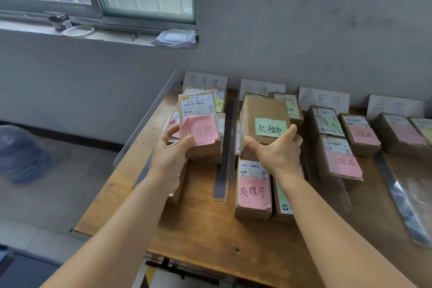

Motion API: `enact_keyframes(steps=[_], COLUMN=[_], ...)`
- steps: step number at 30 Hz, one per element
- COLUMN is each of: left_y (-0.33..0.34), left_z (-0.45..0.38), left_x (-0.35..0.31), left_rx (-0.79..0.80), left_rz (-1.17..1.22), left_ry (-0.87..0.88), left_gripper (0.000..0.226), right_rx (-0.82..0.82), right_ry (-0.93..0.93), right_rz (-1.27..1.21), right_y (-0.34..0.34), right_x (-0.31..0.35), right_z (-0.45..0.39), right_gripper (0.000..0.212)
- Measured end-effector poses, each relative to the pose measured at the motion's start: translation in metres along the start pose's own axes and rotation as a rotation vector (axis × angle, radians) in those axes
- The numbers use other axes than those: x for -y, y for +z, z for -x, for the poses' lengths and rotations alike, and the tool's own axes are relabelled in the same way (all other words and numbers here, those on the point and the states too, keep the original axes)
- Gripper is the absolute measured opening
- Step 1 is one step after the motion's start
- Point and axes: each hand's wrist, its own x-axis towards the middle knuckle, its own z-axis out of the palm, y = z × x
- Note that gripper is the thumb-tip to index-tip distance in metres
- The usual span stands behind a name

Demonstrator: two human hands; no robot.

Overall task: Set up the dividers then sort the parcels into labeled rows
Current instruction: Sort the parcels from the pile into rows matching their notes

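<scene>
The left hand [171,147] gripped a pink-noted parcel [201,128] left of the clear divider [225,147], matching that row's label. The right hand [278,149] clasped a green-noted parcel [264,119] right of it, likely for the same reason.

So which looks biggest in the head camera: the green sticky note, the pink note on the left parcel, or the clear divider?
1. Clear divider, longest.
2. Pink note.
3. Green sticky note.
The notes are close; the pink one looks bigger.

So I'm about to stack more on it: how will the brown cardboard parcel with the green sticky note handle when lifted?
The brown cardboard parcel with the green sticky note looks stiff: flat faces, crisp edges. Probably light, since the right hand alone grips it. It stands tilted, so it may tip.
</scene>
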Motion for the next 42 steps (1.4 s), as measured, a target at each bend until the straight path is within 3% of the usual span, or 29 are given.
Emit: enact_keyframes(steps=[15,17,20,22,25,28,31,36,42], left_y=[-0.014,-0.015,-0.017,-0.018,-0.02,-0.023,-0.025,-0.029,-0.042], left_z=[0.019,0.02,0.021,0.022,0.027,0.033,0.042,0.047,0.042], left_x=[0.023,0.025,0.028,0.03,0.032,0.038,0.046,0.064,0.084], left_rx=[0.014,0.017,0.015,0.014,0.031,0.048,0.047,0.092,0.126], left_rz=[-0.115,-0.116,-0.127,-0.133,-0.172,-0.278,-0.489,-0.787,-1.009], left_ry=[-0.1,-0.1,-0.103,-0.103,-0.09,-0.072,0.009,0.074,0.113], left_gripper=[0.04,0.039,0.041,0.043,0.039,0.04,0.042,0.051,0.042], right_rx=[0.084,0.039,0.003,0.123,0.36,0.486,0.512,0.569,0.616], right_ry=[0.072,0.013,-0.236,-0.372,-0.418,-0.343,-0.28,-0.235,-0.26], right_rz=[0.132,0.097,0.041,0.042,0.102,0.199,0.298,0.401,0.497], right_y=[0.011,0.003,-0.007,-0.005,0.012,0.028,0.034,0.044,0.059], right_x=[0.001,0.007,0.027,0.041,0.049,0.048,0.042,0.031,0.025], right_z=[0.003,0.011,0.043,0.072,0.109,0.13,0.137,0.145,0.148], right_gripper=[0.122,0.116,0.102,0.093,0.083,0.07,0.05,0.045,0.041])
